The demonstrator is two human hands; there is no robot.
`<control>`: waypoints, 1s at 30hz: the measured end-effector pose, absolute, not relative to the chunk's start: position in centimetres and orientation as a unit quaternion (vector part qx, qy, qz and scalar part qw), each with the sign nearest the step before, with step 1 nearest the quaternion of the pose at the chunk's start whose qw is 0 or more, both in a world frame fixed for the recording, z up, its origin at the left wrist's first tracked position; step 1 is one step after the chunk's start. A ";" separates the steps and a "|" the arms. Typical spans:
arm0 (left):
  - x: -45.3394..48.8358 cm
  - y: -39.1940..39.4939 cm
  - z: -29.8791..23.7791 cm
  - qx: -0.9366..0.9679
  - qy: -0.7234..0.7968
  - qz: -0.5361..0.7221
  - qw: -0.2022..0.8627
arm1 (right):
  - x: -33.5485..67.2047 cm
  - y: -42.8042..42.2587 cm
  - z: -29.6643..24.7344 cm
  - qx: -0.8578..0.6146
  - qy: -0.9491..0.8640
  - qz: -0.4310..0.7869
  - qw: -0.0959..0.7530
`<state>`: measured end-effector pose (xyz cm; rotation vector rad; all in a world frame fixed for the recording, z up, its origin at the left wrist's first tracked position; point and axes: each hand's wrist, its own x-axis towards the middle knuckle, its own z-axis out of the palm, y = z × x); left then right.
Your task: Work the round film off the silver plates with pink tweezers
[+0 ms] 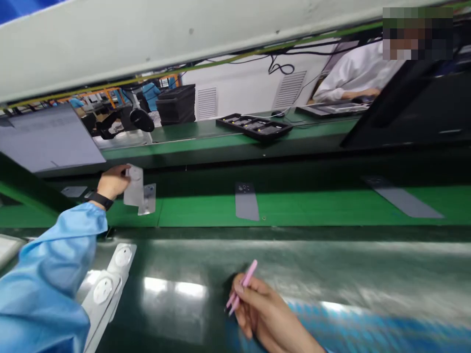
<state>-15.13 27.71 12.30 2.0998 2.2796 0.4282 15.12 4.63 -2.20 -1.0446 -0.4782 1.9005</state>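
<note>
My left hand (114,181), with a black watch band and a blue sleeve, pinches the top of a pale grey flat strip (133,186) above the green conveyor belt (206,213). Just beside it, a perforated metal plate (147,198) lies on the belt. Farther right lie a grey strip (246,202) and another (403,198). My right hand (257,309) is low over the glossy dark bench (191,260), shut on pink tweezers (242,287). Near my left forearm lies a white socket panel (105,289), partly hidden by the sleeve.
Beyond the belt, a black compartment tray (253,126) sits on a green shelf (221,137). A person in a white sleeve (353,73) works at the far right. A black crate (175,104) and a dark screen (408,108) stand nearby, under a pale overhead beam (154,44).
</note>
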 end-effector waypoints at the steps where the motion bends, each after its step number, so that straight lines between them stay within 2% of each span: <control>1: -14.2 25.7 12.4 0.672 0.725 0.152 0.018 | 15.2 4.6 -1.5 -0.430 -0.209 0.754 0.451; 3: -12.2 20.5 11.7 0.691 0.689 0.206 0.077 | 15.8 4.6 -0.3 -0.445 -0.260 0.719 0.466; 6: -9.2 11.9 8.2 0.707 0.609 0.274 0.234 | 16.9 4.6 0.8 -0.489 -0.347 0.646 0.472; 8: -7.5 7.0 5.2 0.702 0.567 0.281 0.327 | 17.4 4.5 0.9 -0.524 -0.390 0.612 0.446; 10: -6.3 3.5 2.5 0.689 0.564 0.261 0.373 | 17.6 4.2 0.6 -0.552 -0.421 0.594 0.407; 15: -6.1 0.1 0.0 0.698 0.603 0.165 0.349 | 16.4 3.6 -0.8 -0.571 -0.463 0.573 0.363; 18: -6.6 0.1 0.6 0.736 0.604 0.105 0.288 | 15.7 3.7 -1.2 -0.585 -0.476 0.557 0.349; 21: -6.8 0.8 1.1 0.783 0.571 0.110 0.222 | 15.3 3.8 -1.2 -0.605 -0.485 0.537 0.333; 30: -5.8 3.1 0.0 0.819 0.515 0.089 0.237 | 14.8 3.9 -0.8 -0.617 -0.503 0.519 0.311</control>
